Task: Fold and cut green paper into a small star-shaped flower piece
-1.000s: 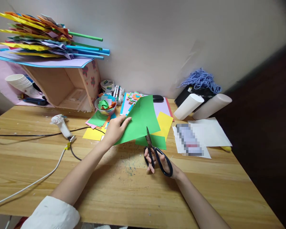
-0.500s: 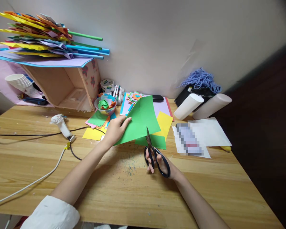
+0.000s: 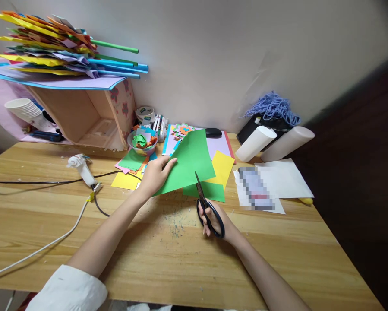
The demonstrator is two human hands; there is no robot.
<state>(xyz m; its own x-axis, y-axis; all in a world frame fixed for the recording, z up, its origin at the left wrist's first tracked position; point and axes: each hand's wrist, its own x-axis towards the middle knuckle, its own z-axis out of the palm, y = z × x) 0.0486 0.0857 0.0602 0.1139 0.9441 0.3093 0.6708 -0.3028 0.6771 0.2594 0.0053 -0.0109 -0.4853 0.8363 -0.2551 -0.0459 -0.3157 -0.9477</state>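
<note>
My left hand (image 3: 155,175) grips a sheet of green paper (image 3: 192,160) by its left edge, thumb on top. The sheet is held up and tilted above the wooden table. In my right hand (image 3: 213,218) are black-handled scissors (image 3: 200,192), with my fingers through the loops. Their blades point up and away, at the sheet's lower edge, and the tip overlaps the green paper in view. A smaller green piece (image 3: 209,192) and a yellow sheet (image 3: 222,166) lie on the table beneath and behind it.
A glue gun (image 3: 82,168) with a cable lies at left. Behind stand a bowl of paper scraps (image 3: 142,142), a box (image 3: 122,112) with paper bundles on top, and a black mouse (image 3: 213,132). White rolls (image 3: 257,144), white paper (image 3: 284,179) and a blurred phone (image 3: 257,188) are at right.
The scissors' handles have come closer together, and the blades have swung slightly left along the paper's lower edge. The green sheet stays in my left hand, nearly unmoved.
</note>
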